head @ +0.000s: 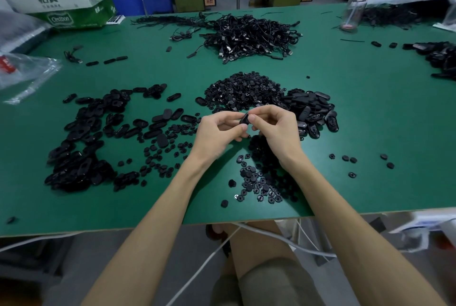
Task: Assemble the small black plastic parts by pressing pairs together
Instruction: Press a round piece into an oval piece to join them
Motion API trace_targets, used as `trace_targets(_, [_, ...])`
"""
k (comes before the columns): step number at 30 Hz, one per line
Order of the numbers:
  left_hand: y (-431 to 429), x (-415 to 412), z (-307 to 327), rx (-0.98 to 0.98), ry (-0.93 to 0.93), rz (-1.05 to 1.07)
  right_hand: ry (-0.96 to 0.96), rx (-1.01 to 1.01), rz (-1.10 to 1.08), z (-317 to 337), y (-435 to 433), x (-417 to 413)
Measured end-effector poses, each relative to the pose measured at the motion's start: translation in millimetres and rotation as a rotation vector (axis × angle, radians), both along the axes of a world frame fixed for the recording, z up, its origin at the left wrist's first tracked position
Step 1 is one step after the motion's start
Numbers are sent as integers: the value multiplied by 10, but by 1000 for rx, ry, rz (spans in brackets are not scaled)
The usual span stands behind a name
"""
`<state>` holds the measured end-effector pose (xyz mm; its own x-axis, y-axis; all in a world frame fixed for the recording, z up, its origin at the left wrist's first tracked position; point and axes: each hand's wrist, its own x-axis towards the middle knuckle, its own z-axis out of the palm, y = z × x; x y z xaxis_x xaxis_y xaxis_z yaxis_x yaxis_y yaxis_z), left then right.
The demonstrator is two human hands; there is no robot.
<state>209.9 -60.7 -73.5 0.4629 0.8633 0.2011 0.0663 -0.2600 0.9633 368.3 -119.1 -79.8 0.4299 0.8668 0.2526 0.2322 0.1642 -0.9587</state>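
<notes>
- left hand (217,133) and right hand (274,130) are together above the middle of the green table (370,120), fingertips meeting
- both hands pinch one small black part (244,119) between thumbs and forefingers; the other fingers are curled in
- black part is held in the air, off the table, just in front of the heap of round pieces (244,91); whether it is one piece or two pressed together – cannot tell, fingers cover most of it
- heap of round pieces sits centre of the table, beyond the hands
- heap of oval shells (313,110) is just right of the round heap, touching it, close beside the right hand
- wide spread of oval pieces (84,137) lies left of the left hand, some stacked, some lying singly
- loose small discs (160,157) are scattered between that spread and the left forearm
- second scatter of round pieces (259,182) lies under and around the right wrist, near the table's near edge
- a few stray discs (345,158) are off to the right, well apart from the rest
- big tangle of black cables (251,36) lies far side, centre
- clear water bottle (355,7) stands upright at far right
- green-and-white cardboard box (64,7) – far left corner
- clear plastic bag (22,71) lies at the left edge
- white cord (271,236) hangs below the table's near edge, over the person's knees
</notes>
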Motion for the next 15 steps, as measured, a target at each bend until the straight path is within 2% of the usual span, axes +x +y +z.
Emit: trace_targets(15, [-46, -11, 66, 9, -8, -56, -51, 53, 1, 16, 6, -8])
